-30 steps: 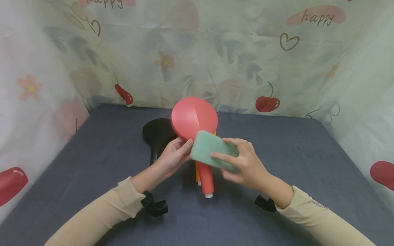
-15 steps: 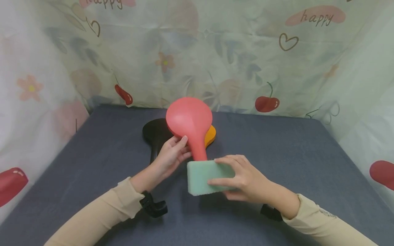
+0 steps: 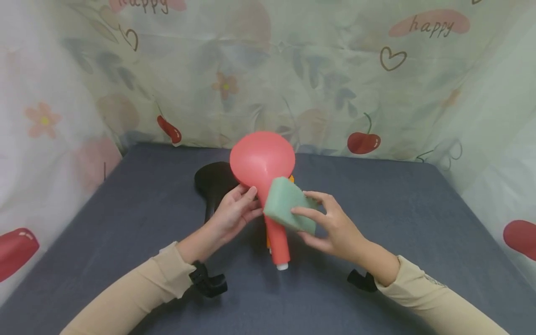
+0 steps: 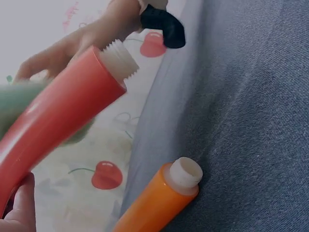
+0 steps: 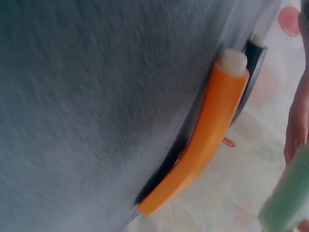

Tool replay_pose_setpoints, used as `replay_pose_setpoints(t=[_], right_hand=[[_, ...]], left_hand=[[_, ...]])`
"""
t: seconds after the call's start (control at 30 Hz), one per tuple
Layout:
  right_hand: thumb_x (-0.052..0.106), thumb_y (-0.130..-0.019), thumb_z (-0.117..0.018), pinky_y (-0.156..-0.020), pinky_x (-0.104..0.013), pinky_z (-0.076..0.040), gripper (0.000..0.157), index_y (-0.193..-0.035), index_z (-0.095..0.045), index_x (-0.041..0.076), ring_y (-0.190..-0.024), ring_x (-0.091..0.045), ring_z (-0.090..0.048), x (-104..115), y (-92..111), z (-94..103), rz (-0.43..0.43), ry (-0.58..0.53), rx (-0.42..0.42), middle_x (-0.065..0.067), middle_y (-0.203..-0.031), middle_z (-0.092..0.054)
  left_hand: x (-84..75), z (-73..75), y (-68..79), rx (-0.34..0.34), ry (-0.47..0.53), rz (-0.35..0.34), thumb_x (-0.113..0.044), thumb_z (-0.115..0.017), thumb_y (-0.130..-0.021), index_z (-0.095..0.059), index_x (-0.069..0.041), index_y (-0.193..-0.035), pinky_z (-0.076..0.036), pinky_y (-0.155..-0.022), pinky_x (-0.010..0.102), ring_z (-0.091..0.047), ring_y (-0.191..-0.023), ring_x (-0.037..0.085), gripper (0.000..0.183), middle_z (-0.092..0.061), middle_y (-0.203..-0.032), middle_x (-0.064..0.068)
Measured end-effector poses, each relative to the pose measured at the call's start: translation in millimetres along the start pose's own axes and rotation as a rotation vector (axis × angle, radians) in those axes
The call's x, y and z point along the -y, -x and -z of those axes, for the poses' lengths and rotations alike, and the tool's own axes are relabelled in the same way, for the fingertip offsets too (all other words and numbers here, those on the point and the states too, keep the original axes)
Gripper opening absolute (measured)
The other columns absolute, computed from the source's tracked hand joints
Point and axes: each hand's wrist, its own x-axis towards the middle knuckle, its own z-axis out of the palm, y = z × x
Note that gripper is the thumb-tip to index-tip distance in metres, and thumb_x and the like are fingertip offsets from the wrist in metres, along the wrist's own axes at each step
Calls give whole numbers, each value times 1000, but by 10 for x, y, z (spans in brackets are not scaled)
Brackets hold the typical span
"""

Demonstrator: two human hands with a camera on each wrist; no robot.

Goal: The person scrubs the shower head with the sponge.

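My left hand (image 3: 233, 211) holds a red handheld shower head (image 3: 261, 156) near its neck, thumb on the near side, lifted above the table. Its white threaded end (image 4: 120, 59) shows in the left wrist view. My right hand (image 3: 340, 228) grips a pale green sponge (image 3: 285, 204) by its right end. The sponge lies against the red handle just below the head, covering part of it. An orange shower head (image 5: 207, 125) lies on the table behind the red one, mostly hidden in the head view. To its left lies a black shower head (image 3: 213, 180).
A dark grey cloth covers the table (image 3: 398, 209). Patterned curtains (image 3: 268, 70) hang behind and at both sides. Black wrist mounts (image 3: 208, 280) sit under both forearms, low over the table.
The sponge first slid down the red handle toward its end, then came back up near the head. The red shower head swung slightly left and back while my left hand kept its hold.
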Motion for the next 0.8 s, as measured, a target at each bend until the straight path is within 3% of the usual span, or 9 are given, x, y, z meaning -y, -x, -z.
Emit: replay_pose_setpoints(t=[0.17,0.3,0.4,0.53,0.7,0.8], right_hand=[[41,-90,-50,-79,-45,-50,33,-118,-58,24,-112,-30,-48,89,120,23,72,-21,96,-22,-126,-46],[39,-89,-52,-82,-45,-50,31,-116,-59,24,-113,-30,-48,106,160,25,99,-19,112,-22,-126,-47],[40,-90,-51,-81,-42,-51,35,-119,-56,22,-113,-28,-47,101,147,15,37,-53,124,-20,-129,-44],[41,-91,-53,-83,-38,-52,44,-126,-47,15,-115,-23,-45,78,73,-15,-129,-162,116,-13,-132,-41],[20,-87,-66,-88,-37,-50,50,-128,-41,6,-113,-17,-47,43,0,-75,-213,-293,39,-11,-127,-45],[6,-82,-68,-88,-34,-52,55,-129,-40,5,-110,-14,-52,59,17,-87,-223,-370,55,-9,-124,-48]], left_hand=[[-37,17,1,-37,38,-35,-17,-43,-99,-37,-6,-132,-54,-83,22,-64,-90,6,35,-61,-102,-8],[-52,31,1,-40,63,-63,-17,-43,-99,-37,-10,-132,-54,-85,22,-63,-91,8,34,-60,-105,-7],[-54,26,7,-37,76,-63,-17,-42,-100,-37,-12,-131,-54,-85,22,-62,-91,7,33,-60,-105,-8],[-50,-1,17,-14,89,-56,-17,-41,-100,-38,-12,-130,-54,-85,22,-62,-92,7,31,-60,-105,-9],[-63,-35,22,27,81,-73,-17,-43,-99,-36,-12,-132,-53,-86,23,-61,-94,7,34,-60,-107,-8],[-97,-37,19,23,79,-100,-17,-43,-99,-37,-13,-131,-53,-86,23,-61,-93,8,32,-59,-106,-8]])
